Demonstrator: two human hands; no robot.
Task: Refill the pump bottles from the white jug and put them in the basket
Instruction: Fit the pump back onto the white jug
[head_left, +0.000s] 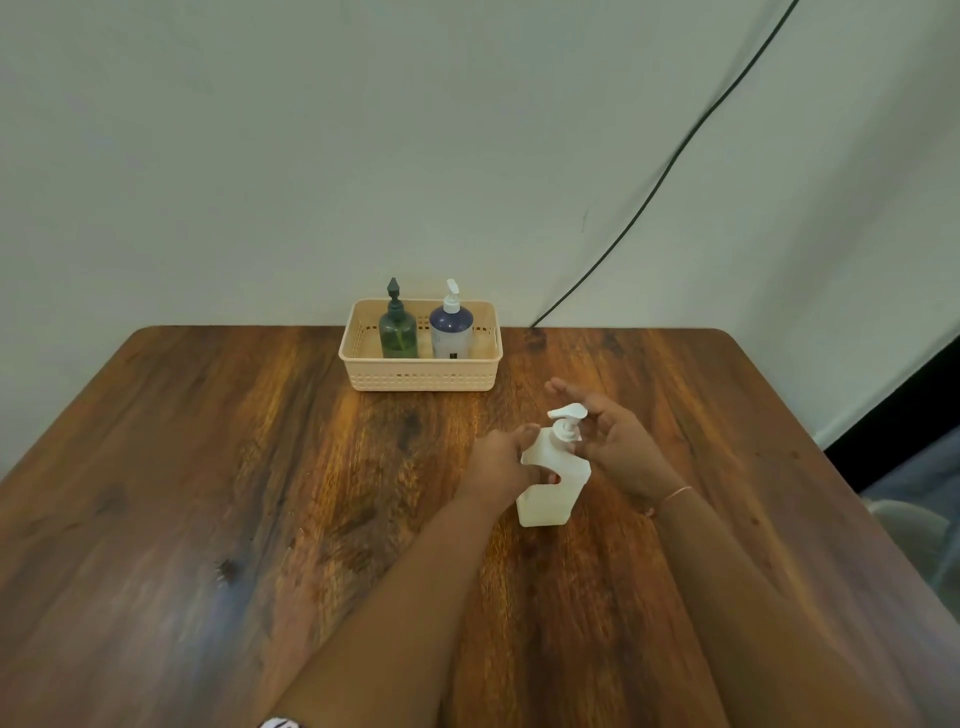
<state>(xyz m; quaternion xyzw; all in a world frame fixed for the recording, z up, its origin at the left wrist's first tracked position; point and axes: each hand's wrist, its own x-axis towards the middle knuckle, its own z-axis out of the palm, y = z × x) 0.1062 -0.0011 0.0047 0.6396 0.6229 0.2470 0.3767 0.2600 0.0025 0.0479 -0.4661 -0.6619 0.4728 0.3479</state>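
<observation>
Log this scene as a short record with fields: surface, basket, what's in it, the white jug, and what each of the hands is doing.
surface: wooden table
basket: beige, perforated, at the table's far edge by the wall
basket contents: green pump bottle on the left, blue pump bottle on the right, both upright
white jug: upright on the table, nearer than the basket, pump top on
left hand: gripping the jug's body
right hand: fingers at the jug's pump head

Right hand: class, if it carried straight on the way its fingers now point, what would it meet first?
Probably the beige basket. The right hand points up-left past the white pump head; bare table lies between, though depth is uncertain.
</observation>
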